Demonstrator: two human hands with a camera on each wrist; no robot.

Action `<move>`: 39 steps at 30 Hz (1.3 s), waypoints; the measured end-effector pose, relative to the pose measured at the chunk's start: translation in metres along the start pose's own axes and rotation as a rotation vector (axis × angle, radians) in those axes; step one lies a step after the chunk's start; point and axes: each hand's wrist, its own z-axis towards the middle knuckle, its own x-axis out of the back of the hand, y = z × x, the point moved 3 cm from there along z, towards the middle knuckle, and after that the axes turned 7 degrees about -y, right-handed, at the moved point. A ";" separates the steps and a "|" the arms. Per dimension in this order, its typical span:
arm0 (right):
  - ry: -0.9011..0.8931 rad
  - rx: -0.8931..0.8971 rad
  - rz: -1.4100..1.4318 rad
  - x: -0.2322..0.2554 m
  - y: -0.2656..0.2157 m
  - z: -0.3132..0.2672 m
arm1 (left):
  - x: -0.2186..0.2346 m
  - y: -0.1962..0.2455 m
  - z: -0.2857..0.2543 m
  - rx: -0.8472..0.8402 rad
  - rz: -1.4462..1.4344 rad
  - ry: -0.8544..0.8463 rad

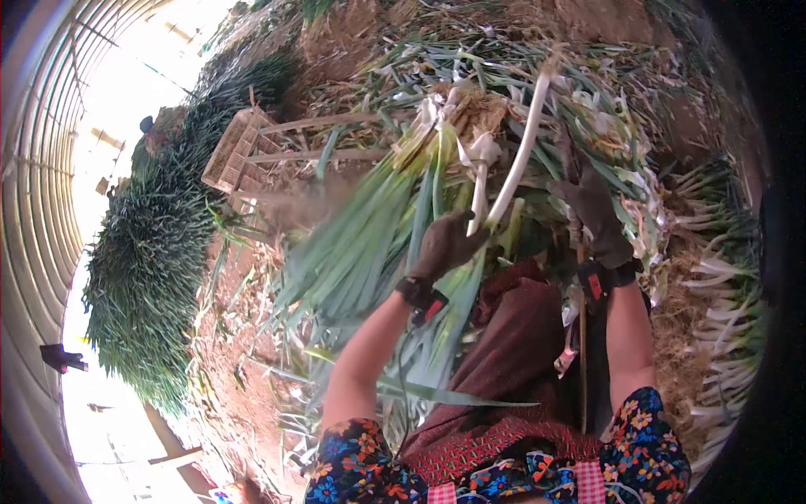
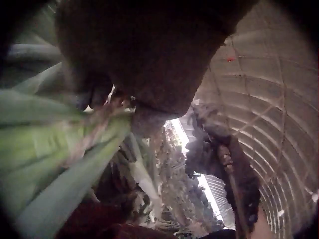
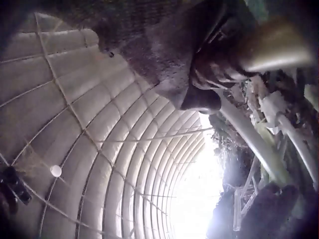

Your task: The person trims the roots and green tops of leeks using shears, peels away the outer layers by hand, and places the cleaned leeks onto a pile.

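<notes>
Your long white stalk (image 1: 522, 143) slants up from the left hand (image 1: 447, 245), whose fingers are clamped around its lower part. Its shank looks smooth and probably stripped, though brownish roots remain at the tip. The shorter stalk (image 1: 479, 197) beside it carries loose pale skin, so it likely needs cleaning. Your right hand (image 1: 594, 214) has its fingers wrapped around a rod-like tool (image 2: 229, 167). Farther right, the rooted stalks (image 1: 729, 323) seem to be work left; whether the big green pile (image 1: 151, 252) is finished, you can't tell. Blur hides the leaf ends, and gloves darken both wrist views, obscuring exact finger contact.
</notes>
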 end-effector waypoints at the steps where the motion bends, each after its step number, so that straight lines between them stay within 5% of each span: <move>1: -0.027 0.099 0.018 -0.002 0.046 0.010 | 0.004 -0.002 0.005 0.055 -0.067 -0.015; 2: -0.012 0.064 -0.028 0.000 0.051 0.008 | 0.007 -0.026 0.012 -0.050 -0.106 0.130; 4: -0.023 0.018 -0.126 0.001 0.052 0.003 | 0.023 -0.058 0.022 0.012 0.000 0.272; 6: -0.061 -0.014 -0.204 0.003 0.053 0.001 | 0.010 -0.137 0.061 0.092 0.407 0.227; 8: -0.097 -0.049 -0.262 0.001 0.051 -0.005 | 0.028 -0.162 0.077 0.213 0.616 0.218; 14: -0.260 -0.266 -0.258 -0.013 0.025 -0.004 | 0.056 -0.140 0.089 0.468 0.463 0.037; 17: -0.177 -0.145 -0.483 -0.028 0.040 -0.004 | 0.064 -0.133 0.087 0.473 0.457 0.029; 20: -0.303 -0.138 -0.455 -0.041 0.023 -0.006 | 0.058 -0.146 0.076 0.442 0.514 0.015; 23: -0.315 0.093 -0.219 -0.056 0.005 -0.023 | 0.042 -0.167 0.062 0.441 0.469 -0.042; 26: -0.509 0.004 -0.203 -0.065 -0.017 -0.037 | 0.063 -0.124 0.031 0.354 0.474 -0.150; 28: -0.531 0.320 -0.253 -0.092 0.017 -0.056 | 0.067 -0.106 0.008 0.276 0.409 -0.055; 30: -0.640 0.312 -0.205 -0.094 -0.003 -0.067 | 0.062 -0.093 -0.004 0.244 0.381 -0.009; 32: -0.839 -0.024 -0.054 -0.088 -0.036 -0.077 | 0.057 -0.086 -0.011 0.265 0.386 -0.009; 39: -0.733 -0.087 -0.175 -0.094 -0.025 -0.086 | 0.044 -0.047 -0.017 0.267 0.537 0.068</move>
